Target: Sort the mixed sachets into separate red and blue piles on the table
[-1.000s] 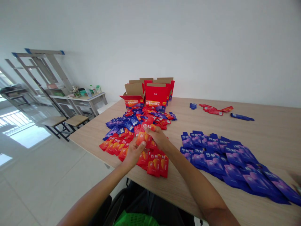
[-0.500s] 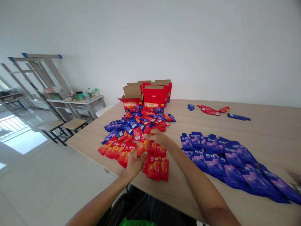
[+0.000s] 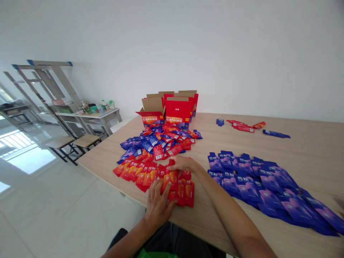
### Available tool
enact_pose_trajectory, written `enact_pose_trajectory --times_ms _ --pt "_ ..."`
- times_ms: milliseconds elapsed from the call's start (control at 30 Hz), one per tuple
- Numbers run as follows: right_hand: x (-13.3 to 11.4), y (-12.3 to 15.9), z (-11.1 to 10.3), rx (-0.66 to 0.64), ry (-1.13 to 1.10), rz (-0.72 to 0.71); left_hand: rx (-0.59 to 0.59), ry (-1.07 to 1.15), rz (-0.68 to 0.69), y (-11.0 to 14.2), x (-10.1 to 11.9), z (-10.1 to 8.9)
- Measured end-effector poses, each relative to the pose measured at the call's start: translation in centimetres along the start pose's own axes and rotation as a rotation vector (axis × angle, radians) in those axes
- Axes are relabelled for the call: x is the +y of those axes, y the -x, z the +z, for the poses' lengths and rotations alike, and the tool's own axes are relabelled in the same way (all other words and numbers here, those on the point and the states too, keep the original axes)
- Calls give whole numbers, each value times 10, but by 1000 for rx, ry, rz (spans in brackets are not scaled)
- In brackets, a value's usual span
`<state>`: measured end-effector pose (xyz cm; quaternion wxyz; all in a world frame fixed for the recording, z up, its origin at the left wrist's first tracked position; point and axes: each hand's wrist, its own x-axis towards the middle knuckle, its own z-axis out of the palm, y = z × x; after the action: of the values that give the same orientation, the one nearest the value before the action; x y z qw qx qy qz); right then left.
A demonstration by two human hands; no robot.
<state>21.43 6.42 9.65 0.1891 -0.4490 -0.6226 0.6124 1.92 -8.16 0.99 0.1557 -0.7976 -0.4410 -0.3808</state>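
My right hand (image 3: 185, 163) pinches the top end of a red pouch (image 3: 172, 178) with orange fruit printed on it. That pouch lies against the overlapping row of red pouches (image 3: 146, 175) near the table's front edge. With its fingers spread, my left hand (image 3: 158, 204) rests on the lower part of the row, hiding some of it. Just beyond the hands, red and blue pouches lie in a jumbled pile (image 3: 153, 141). Layered blue pouches (image 3: 247, 186) spread over the table to the right of my right forearm.
Open red cartons (image 3: 177, 113) stand behind the pile on the wooden table (image 3: 209, 132). Farther back on the right lie a few red pouches (image 3: 243, 127) and a blue pouch strip (image 3: 276, 134). Stools (image 3: 87, 140) and a side desk (image 3: 99, 114) stand at the left.
The red pouch has gone from between both hands down onto the row. My left hand has let go of its lower end and spread flat; my right hand still grips the top.
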Motion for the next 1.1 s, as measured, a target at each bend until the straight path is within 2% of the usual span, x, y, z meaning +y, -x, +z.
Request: enact_pose_trajectory --times_ms 100,167,300,367,433,533,600,733,867,933,1100 --pt "9 -7 -2 28 46 23 -14 -29 -59 3 1 5" --pt "14 -11 -2 21 103 24 -63 -25 -32 1 -1 5" --pt "18 -17 4 112 405 2 -332 29 173 -6 -4 1" --pt "16 -15 7 208 631 3 -438 57 201 -9 -4 2" --pt "12 -12 8 312 819 22 -484 72 184 -10 -4 4" --pt "5 -10 0 509 975 49 -513 74 176 -9 -5 8" --pt "7 -13 -9 584 1021 2 -524 73 181 -7 -6 10" --pt "31 -28 -18 500 1101 -150 -515 79 169 -5 -6 10" --pt "55 -41 -14 397 1114 -216 -515 86 175 -7 -4 6" --pt "54 -45 -12 416 1065 -234 -500 80 175 -8 -3 4" --pt "33 -53 -12 559 943 -177 -440 46 140 -5 -2 3"
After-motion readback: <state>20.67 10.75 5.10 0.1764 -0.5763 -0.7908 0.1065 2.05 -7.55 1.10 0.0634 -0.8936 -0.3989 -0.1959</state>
